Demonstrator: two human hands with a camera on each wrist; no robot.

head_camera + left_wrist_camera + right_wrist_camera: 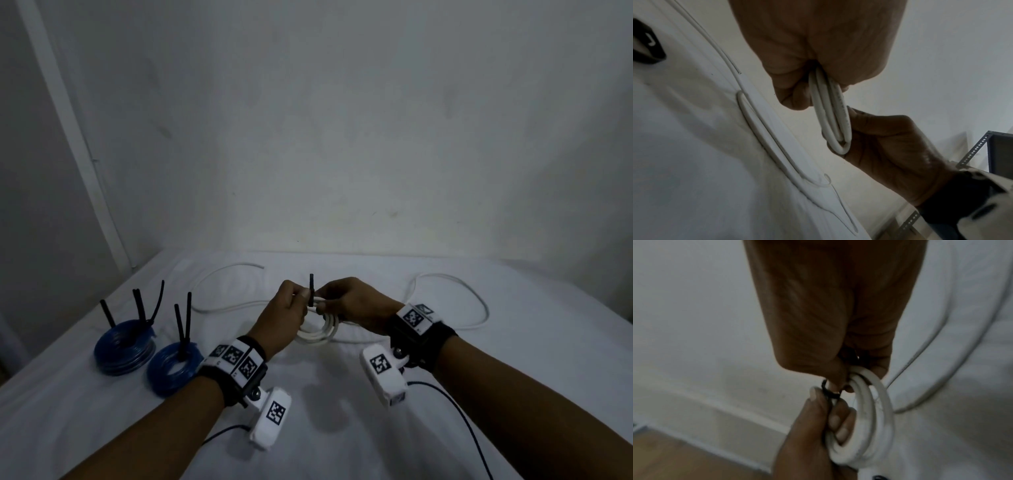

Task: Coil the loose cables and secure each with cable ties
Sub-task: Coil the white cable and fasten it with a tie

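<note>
at the lower centre of the head view, the white cable coil (318,329) hangs on edge above the bed; its black cable tie (311,289) points straight up. left hand (286,318) and right hand (352,305) meet there, both pinching coil and tie.

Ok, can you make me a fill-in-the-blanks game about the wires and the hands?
1. Both hands hold a coil of cable whose colour is ____.
2. The tie sticking up between the left hand and right hand is coloured ____.
3. The number of blue coils lying on the sheet is ____.

Missing words: white; black; two
</note>
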